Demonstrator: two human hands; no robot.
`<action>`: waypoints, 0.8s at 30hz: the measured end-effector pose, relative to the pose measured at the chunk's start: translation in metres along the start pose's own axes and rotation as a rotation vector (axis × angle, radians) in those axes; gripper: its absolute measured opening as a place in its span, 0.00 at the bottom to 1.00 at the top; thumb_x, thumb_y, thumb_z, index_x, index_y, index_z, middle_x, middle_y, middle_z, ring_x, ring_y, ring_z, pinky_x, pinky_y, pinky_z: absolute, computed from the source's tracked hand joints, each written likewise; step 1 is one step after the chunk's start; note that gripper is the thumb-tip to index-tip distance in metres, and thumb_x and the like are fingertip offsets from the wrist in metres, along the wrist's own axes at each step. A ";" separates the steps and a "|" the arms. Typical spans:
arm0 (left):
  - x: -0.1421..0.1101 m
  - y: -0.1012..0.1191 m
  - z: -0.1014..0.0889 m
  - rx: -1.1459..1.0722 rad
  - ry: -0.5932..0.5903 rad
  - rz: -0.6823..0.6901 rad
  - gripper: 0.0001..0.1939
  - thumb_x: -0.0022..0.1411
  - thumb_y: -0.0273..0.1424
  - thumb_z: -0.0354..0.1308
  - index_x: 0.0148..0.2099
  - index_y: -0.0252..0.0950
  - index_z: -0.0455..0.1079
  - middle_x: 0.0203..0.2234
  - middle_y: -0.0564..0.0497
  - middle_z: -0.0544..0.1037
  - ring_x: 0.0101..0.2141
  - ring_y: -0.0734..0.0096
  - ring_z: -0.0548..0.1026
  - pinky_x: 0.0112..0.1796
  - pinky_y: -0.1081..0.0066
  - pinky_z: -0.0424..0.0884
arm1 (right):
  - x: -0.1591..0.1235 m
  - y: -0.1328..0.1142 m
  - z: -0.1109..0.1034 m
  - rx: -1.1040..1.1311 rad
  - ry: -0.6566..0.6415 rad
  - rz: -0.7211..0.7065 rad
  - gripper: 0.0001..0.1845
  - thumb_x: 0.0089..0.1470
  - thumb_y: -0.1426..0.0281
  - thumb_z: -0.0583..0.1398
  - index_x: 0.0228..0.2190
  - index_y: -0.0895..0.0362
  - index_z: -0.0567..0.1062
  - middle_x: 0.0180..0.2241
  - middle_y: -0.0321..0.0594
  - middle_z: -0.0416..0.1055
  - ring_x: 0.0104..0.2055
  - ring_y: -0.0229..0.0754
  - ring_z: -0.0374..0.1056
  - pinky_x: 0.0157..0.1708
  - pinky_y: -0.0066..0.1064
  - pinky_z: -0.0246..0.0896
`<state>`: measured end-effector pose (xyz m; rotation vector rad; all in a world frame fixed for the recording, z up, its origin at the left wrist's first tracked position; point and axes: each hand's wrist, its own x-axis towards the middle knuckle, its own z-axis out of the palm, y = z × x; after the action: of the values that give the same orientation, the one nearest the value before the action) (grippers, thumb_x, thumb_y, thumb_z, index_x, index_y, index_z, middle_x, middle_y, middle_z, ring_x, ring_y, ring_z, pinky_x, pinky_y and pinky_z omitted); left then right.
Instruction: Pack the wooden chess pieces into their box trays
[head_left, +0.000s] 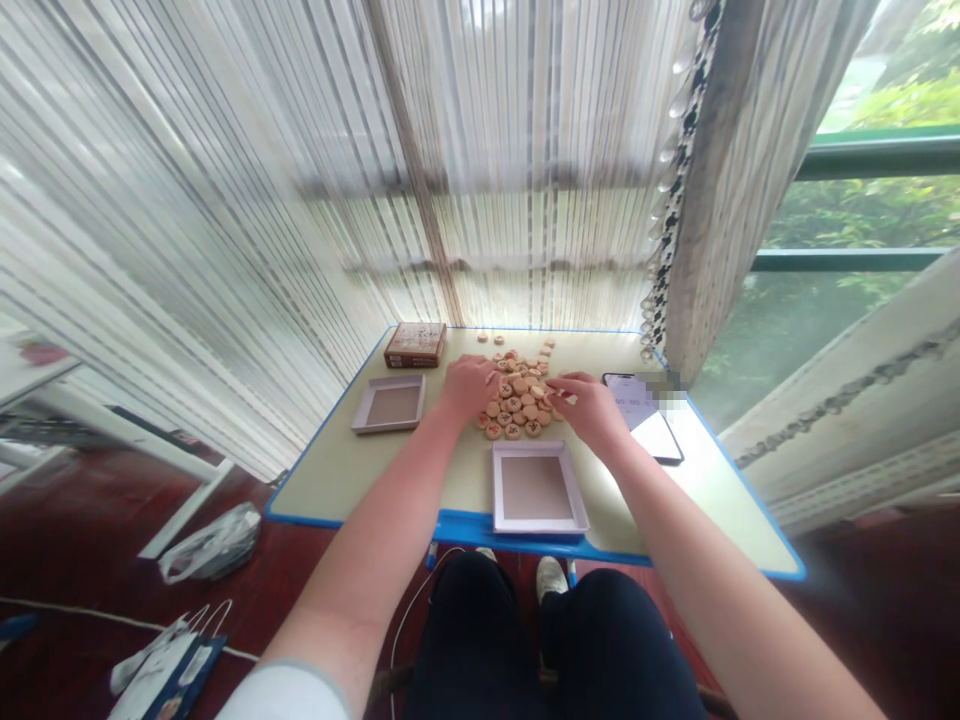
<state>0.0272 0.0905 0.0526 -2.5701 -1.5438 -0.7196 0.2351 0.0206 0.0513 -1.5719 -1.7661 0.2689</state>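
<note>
Open tray at 6 o'clock, on the table's near edge; a nudge could tip it off. Heaped discs mid-table; a careless sweep might scatter them. Right hand, heap's 3 o'clock: fingertips at discs, can't tell if pinching. Left hand, 9 o'clock: fingers bent against discs, grip hidden.

Head-worn view, forward-down over the table

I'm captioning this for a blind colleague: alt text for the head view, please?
A person's left hand and right hand are at opposite sides of a pile of round, marked pieces on a blue-edged table. One shallow tray sits nearer the person, a second tray at left near a brown box; a phone lies at right.
</note>
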 end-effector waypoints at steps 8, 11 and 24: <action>-0.014 0.019 -0.019 -0.130 -0.066 0.218 0.16 0.62 0.38 0.49 0.35 0.36 0.76 0.31 0.48 0.77 0.36 0.68 0.71 0.40 0.70 0.65 | -0.003 0.027 0.008 0.061 0.003 -0.061 0.14 0.49 0.69 0.59 0.38 0.56 0.79 0.41 0.45 0.73 0.32 0.41 0.70 0.38 0.32 0.64; -0.018 0.027 -0.027 -0.198 -0.306 0.280 0.16 0.58 0.40 0.53 0.33 0.35 0.76 0.25 0.50 0.75 0.29 0.71 0.70 0.32 0.72 0.63 | -0.001 0.031 0.009 0.002 -0.050 -0.050 0.15 0.48 0.66 0.61 0.39 0.56 0.79 0.36 0.43 0.75 0.31 0.42 0.69 0.35 0.32 0.63; -0.022 0.013 -0.030 -0.459 -0.717 0.017 0.22 0.44 0.47 0.63 0.35 0.33 0.75 0.24 0.52 0.75 0.25 0.75 0.69 0.26 0.75 0.60 | -0.001 0.024 -0.003 0.521 -0.021 0.148 0.20 0.47 0.66 0.60 0.43 0.60 0.76 0.30 0.42 0.74 0.25 0.35 0.66 0.24 0.26 0.61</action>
<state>0.0188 0.0572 0.0727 -3.4400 -1.6468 -0.1379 0.2552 0.0237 0.0385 -1.3159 -1.4407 0.7538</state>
